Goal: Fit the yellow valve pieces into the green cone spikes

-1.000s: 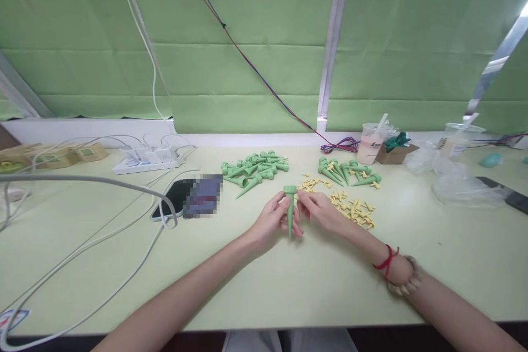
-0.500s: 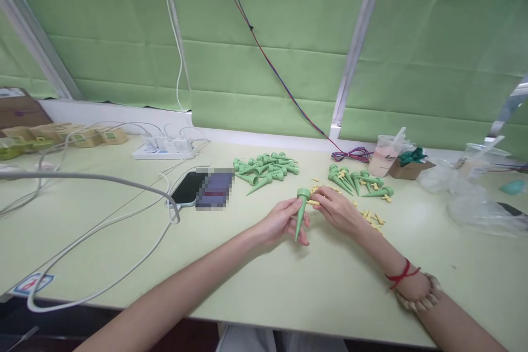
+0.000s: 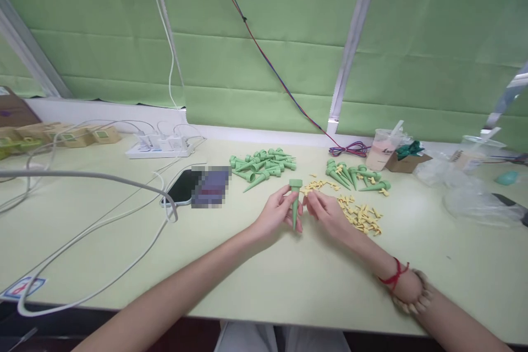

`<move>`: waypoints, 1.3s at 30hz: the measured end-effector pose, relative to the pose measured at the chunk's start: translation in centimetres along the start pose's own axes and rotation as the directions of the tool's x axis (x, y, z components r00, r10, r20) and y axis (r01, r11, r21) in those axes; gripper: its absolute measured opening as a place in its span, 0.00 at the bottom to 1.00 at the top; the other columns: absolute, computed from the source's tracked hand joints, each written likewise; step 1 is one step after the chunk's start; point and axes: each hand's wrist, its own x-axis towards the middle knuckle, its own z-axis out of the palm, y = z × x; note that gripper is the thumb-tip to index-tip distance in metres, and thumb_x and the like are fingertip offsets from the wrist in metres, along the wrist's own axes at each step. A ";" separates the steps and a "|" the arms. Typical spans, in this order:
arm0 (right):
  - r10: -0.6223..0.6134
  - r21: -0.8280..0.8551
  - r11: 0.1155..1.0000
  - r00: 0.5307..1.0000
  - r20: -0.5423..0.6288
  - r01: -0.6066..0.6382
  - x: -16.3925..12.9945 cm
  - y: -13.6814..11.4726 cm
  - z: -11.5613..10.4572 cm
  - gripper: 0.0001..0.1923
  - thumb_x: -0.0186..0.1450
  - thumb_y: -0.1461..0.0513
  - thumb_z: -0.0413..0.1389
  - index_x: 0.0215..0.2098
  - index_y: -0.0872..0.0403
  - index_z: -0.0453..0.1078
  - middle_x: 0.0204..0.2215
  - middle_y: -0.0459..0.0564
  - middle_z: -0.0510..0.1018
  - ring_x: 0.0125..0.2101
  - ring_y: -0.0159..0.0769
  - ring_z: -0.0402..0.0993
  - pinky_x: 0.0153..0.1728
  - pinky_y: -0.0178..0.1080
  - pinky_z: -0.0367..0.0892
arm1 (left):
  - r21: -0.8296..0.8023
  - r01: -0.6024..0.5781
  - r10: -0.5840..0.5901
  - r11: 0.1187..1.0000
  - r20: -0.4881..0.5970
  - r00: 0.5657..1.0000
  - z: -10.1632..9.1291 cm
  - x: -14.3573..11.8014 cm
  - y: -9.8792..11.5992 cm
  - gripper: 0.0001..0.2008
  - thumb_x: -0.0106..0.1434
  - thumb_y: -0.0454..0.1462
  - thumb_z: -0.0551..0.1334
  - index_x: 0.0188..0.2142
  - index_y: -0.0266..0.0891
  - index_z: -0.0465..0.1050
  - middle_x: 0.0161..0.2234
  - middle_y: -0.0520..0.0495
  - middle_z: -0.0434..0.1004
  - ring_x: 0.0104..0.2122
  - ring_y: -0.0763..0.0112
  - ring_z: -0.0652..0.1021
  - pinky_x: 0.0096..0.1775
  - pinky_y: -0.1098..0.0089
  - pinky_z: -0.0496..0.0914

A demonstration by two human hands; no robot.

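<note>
My left hand (image 3: 275,212) grips a green watering spike (image 3: 295,203) between thumb and fingers, its wide head up and its point down. Close beside the head, my right hand (image 3: 325,214) is closed in a pinch on a small yellow valve (image 3: 304,191). The valve's end lies against or just beside the spike; I cannot tell whether it sits in it. Past my hands lies a heap of green spikes (image 3: 264,165). Loose yellow valves (image 3: 361,217) are scattered by my right wrist. Further right, several spikes (image 3: 355,175) lie with yellow pieces at their heads.
A phone (image 3: 185,186) lies left of the spikes, beside a blurred-out item (image 3: 211,187). White cables (image 3: 99,225) loop across the left side from a power strip (image 3: 160,148). At the back right stand a drink cup (image 3: 380,151), a small cardboard box (image 3: 408,160) and plastic bags (image 3: 466,198).
My right hand has turned slightly, its fingers now pinched nearer the spike's head. The spike stands more upright in my left hand. The view has shifted a little.
</note>
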 end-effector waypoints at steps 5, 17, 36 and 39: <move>-0.237 -0.437 0.873 0.972 0.003 0.215 0.6 1.4 -1.7 0.12 0.66 0.54 0.44 0.36 0.53 0.64 0.31 0.49 0.69 0.27 0.32 0.66 0.28 0.35 0.59 | -0.051 0.080 -0.081 0.995 -0.009 0.997 -0.3 0.1 0.1 0.19 0.59 0.51 0.52 0.39 0.39 0.62 0.25 0.52 0.70 0.15 0.74 0.75 0.16 0.78 0.61; -0.203 -0.254 0.941 0.973 0.107 0.224 0.1 1.4 -0.6 0.15 0.66 0.60 0.43 0.21 0.54 0.55 0.23 0.44 0.60 0.26 0.31 0.60 0.29 0.34 0.58 | -0.071 0.117 -0.110 0.991 0.099 0.989 -0.8 0.1 -1.0 0.18 0.58 0.51 0.54 0.36 0.38 0.61 0.26 0.52 0.70 0.15 0.73 0.74 0.16 0.74 0.66; -0.179 -0.201 0.962 0.983 0.044 0.184 0.3 0.6 -1.4 0.19 0.66 0.53 0.43 0.22 0.54 0.63 0.20 0.46 0.66 0.24 0.32 0.64 0.28 0.35 0.58 | -0.099 0.102 -0.088 0.990 0.135 0.987 0.4 -0.2 -0.5 0.26 0.59 0.48 0.56 0.53 0.37 0.54 0.22 0.50 0.73 0.16 0.71 0.75 0.18 0.76 0.65; 0.037 0.175 0.982 0.985 0.171 -0.067 0.4 0.5 -0.9 0.24 0.64 0.47 0.41 0.20 0.54 0.57 0.14 0.40 0.56 0.18 0.29 0.59 0.23 0.34 0.55 | -0.153 0.077 -0.056 0.985 0.135 0.989 0.6 -0.2 -0.6 0.22 0.60 0.47 0.55 0.49 0.38 0.57 0.23 0.49 0.73 0.19 0.70 0.76 0.22 0.73 0.68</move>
